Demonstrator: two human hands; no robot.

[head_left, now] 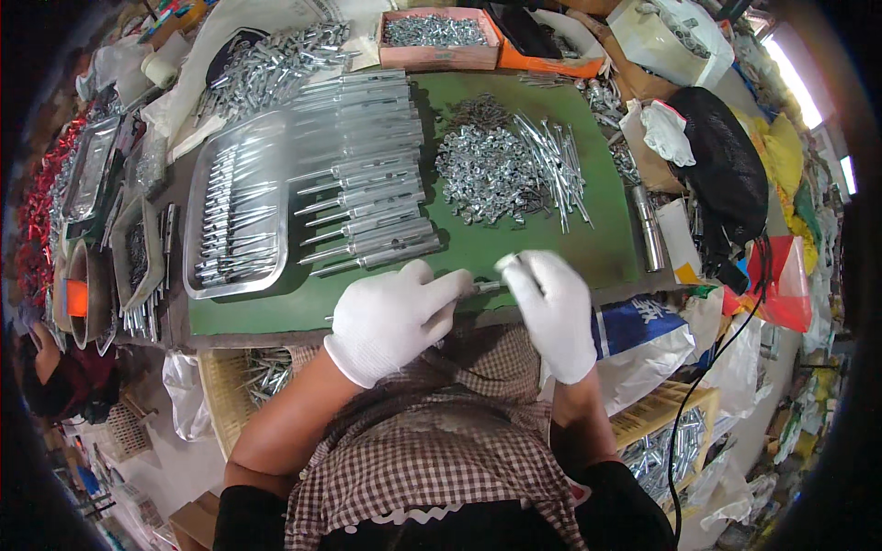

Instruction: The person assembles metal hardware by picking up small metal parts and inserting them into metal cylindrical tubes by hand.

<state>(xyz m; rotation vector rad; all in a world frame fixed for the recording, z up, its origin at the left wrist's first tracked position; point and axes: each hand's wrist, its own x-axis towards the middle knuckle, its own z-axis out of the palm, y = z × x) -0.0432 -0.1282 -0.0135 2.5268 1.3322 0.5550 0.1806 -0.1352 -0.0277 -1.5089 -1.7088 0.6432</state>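
Over the near edge of the green work mat, my left hand (390,317), in a white glove, is closed around a slim sleeved metal bolt (487,287). The bolt lies roughly level, its thicker end sticking out toward the right. My right hand (554,312), also gloved, is at that end with fingers pressed together; its fingertips are slightly blurred, and what they pinch is hidden. Just beyond the hands lies a row of sleeved bolts (386,197), thin ends pointing left. Farther right are a heap of small metal fittings (487,174) and a bundle of loose long bolts (559,170).
A clear plastic tray (190,248) with bolts stands on the mat's left side. Behind are a pile of metal sleeves (276,69) and a pink box (441,57) of small parts. A black bag (721,156) sits at right. Yellow baskets (220,395) flank my lap.
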